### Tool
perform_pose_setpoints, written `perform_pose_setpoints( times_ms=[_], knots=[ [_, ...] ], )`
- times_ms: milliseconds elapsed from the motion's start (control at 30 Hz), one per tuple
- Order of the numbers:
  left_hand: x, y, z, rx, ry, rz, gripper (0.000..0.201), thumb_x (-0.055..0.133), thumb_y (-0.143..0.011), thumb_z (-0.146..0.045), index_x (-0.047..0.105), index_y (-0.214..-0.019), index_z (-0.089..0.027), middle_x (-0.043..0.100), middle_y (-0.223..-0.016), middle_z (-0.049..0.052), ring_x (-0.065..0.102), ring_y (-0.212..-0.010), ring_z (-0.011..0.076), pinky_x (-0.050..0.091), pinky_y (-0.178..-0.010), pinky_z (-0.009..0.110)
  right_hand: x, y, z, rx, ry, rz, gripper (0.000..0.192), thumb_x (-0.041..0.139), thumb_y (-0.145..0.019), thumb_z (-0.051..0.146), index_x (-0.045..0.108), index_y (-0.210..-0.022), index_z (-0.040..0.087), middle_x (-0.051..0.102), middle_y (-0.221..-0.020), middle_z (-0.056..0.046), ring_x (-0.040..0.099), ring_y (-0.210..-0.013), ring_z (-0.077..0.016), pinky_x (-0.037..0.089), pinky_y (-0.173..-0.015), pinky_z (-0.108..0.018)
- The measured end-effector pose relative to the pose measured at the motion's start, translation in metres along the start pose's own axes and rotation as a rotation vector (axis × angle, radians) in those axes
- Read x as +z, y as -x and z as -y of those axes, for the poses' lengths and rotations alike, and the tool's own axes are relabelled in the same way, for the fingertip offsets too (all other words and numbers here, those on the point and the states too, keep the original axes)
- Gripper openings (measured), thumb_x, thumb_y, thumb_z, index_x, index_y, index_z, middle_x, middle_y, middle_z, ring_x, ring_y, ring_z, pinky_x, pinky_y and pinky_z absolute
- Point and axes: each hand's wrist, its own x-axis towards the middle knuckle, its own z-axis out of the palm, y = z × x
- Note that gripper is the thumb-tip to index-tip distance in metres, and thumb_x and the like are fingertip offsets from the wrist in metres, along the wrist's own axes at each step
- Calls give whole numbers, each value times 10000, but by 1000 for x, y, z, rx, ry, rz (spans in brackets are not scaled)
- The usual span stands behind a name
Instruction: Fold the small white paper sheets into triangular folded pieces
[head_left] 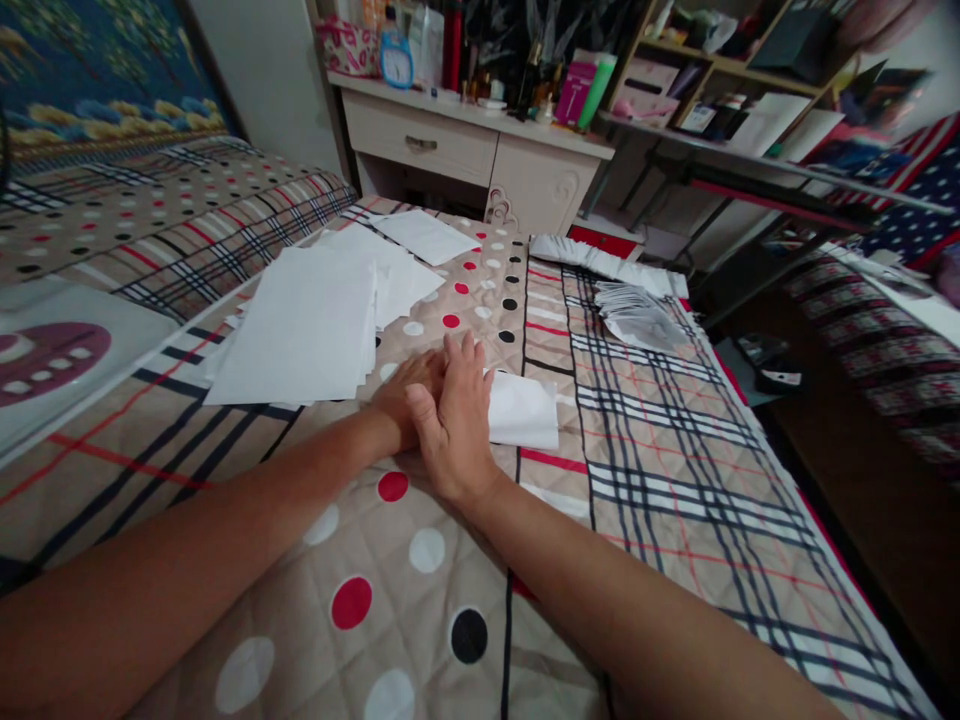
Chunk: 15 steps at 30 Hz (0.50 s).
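A white folded paper (523,410) lies on the bed, its right end sticking out from beside my hands. My right hand (459,420) presses on it edge-on, fingers stretched forward and thumb raised apart. Close against it, my left hand (412,392) lies low and flat, its fingers partly hidden behind the right one. Neither hand is wrapped round anything. To the left of the hands is a loose stack of white paper sheets (300,325), with another white sheet (426,236) farther back.
On the right part of the quilted bedspread (652,500) are a pile of folded white papers (641,318) and a long row of white packets (600,262). A white box lid with a purple oval (52,360) sits at left. A cluttered dresser (420,140) stands behind.
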Motion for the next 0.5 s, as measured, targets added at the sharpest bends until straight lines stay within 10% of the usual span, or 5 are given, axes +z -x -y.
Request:
perform_pose_setpoints(
  times_ms=[500],
  knots=[
    [-16, 6, -7, 79, -147, 10, 601, 578, -894, -598, 507, -1320, -180, 470, -1326, 100, 469, -1160, 254, 439, -982, 400, -78, 34, -63, -12, 526, 243, 757, 201, -1026, 573, 149, -1582, 63, 6, -1616, -108, -53, -1511, -257, 85, -1221, -550]
  ],
)
